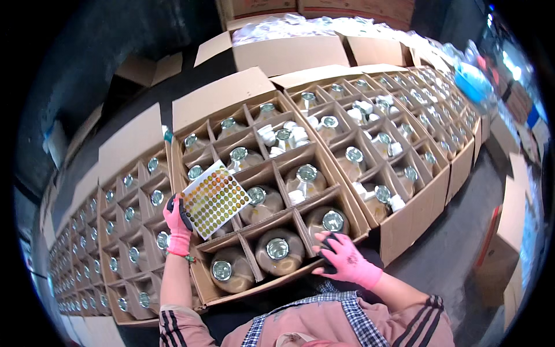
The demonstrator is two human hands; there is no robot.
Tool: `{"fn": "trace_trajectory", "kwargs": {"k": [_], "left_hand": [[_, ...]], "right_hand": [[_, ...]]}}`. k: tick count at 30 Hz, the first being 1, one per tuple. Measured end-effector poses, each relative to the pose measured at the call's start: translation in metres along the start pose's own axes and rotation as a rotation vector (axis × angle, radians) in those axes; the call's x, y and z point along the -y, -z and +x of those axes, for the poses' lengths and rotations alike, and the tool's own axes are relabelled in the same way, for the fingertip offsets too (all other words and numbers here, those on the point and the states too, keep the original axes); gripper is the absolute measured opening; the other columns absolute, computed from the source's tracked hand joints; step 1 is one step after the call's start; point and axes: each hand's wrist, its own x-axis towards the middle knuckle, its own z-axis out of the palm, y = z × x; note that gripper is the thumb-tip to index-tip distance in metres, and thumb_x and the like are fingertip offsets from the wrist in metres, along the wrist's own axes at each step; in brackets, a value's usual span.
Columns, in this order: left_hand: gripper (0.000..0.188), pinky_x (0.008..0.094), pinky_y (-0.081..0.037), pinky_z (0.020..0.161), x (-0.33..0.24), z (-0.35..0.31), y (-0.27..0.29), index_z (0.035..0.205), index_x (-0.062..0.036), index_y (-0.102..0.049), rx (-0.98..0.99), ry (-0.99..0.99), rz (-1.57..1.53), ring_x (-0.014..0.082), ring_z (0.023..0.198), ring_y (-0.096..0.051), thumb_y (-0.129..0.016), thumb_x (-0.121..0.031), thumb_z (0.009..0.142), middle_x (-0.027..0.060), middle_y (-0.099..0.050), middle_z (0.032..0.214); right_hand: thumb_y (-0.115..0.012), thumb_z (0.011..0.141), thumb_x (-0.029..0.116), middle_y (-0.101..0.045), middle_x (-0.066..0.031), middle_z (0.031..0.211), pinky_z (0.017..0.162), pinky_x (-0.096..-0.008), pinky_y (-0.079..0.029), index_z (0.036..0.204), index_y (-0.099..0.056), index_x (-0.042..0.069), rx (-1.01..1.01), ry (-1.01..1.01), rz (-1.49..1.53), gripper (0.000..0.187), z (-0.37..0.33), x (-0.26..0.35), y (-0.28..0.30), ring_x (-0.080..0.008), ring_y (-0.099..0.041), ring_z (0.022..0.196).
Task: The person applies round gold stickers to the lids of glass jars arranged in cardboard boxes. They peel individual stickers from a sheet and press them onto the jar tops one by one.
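My left hand (178, 224), in a pink glove with dark fingertips, grips the left edge of a sheet of round stickers (216, 200). The stickers run in rows from orange to yellow-green, and the sheet lies over part of an open carton with cardboard dividers (228, 97). Clear glass bottles with wide round mouths stand upright in its cells, such as the one in the front middle (278, 254). At the carton's front right corner, my gloved right hand (348, 261) has its fingers apart, close to the corner bottle (328, 222); whether they touch it I cannot tell.
White plastic pieces (283, 137) lie among bottles in some cells. More divided cartons of bottles stand tightly on the left (132, 237) and right (376, 139). Behind are cartons heaped with clear plastic (289, 28). A blue basin (474, 84) sits far right, above the dark floor (445, 231).
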Motion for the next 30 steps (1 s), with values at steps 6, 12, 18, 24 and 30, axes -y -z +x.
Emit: {"fn": "trace_trajectory", "kwargs": {"k": [6,12,18,24,30], "left_hand": [[0.018,0.0274,-0.046,0.065,-0.030,-0.039,-0.006,0.090,-0.0048,-0.060,-0.106,-0.066,-0.156,0.0133,0.068,-0.056,-0.057,-0.019,0.080,0.0021,-0.061,0.081],[0.028,0.0377,-0.047,0.076,-0.131,-0.169,0.064,0.096,-0.0100,-0.057,-0.033,0.127,-0.357,0.0194,0.083,-0.058,-0.049,-0.033,0.083,0.0049,-0.060,0.095],[0.034,0.0341,-0.046,0.073,-0.131,-0.280,0.093,0.100,-0.0045,-0.054,-0.458,0.251,-0.052,0.0197,0.081,-0.056,-0.052,-0.033,0.081,0.0059,-0.058,0.091],[0.034,0.0372,-0.047,0.073,-0.078,-0.291,0.081,0.102,-0.0043,-0.053,-0.531,0.342,-0.127,0.0235,0.083,-0.057,-0.049,-0.033,0.083,0.0082,-0.058,0.093],[0.017,0.0339,-0.049,0.063,-0.077,-0.279,0.068,0.083,-0.0103,-0.055,-0.539,0.366,-0.198,0.0159,0.071,-0.057,-0.054,-0.027,0.082,0.0040,-0.057,0.075]], "right_hand": [[-0.067,0.062,0.028,-0.045,-0.0122,0.114,0.081,-0.0388,-0.037,0.097,-0.051,0.008,-0.178,0.040,0.101,0.043,-0.019,-0.017,0.000,-0.0281,-0.045,0.099],[-0.064,0.064,0.022,-0.049,-0.0079,0.085,0.074,-0.0385,-0.040,0.083,-0.053,0.008,-0.184,0.082,0.155,0.026,-0.022,-0.024,-0.009,-0.0277,-0.048,0.086],[-0.061,0.067,0.018,-0.050,-0.0120,0.093,0.078,-0.0405,-0.038,0.092,-0.055,0.008,-0.101,0.166,0.234,0.027,-0.028,-0.026,-0.010,-0.0311,-0.046,0.092],[-0.064,0.065,0.018,-0.048,-0.0073,0.080,0.065,-0.0369,-0.039,0.081,-0.055,0.009,-0.031,0.279,0.284,0.021,-0.029,-0.035,-0.006,-0.0262,-0.048,0.079],[-0.064,0.066,0.016,-0.051,-0.0084,0.082,0.067,-0.0371,-0.039,0.083,-0.055,0.008,0.024,0.308,0.344,0.021,-0.028,-0.035,0.005,-0.0271,-0.049,0.079]]}}
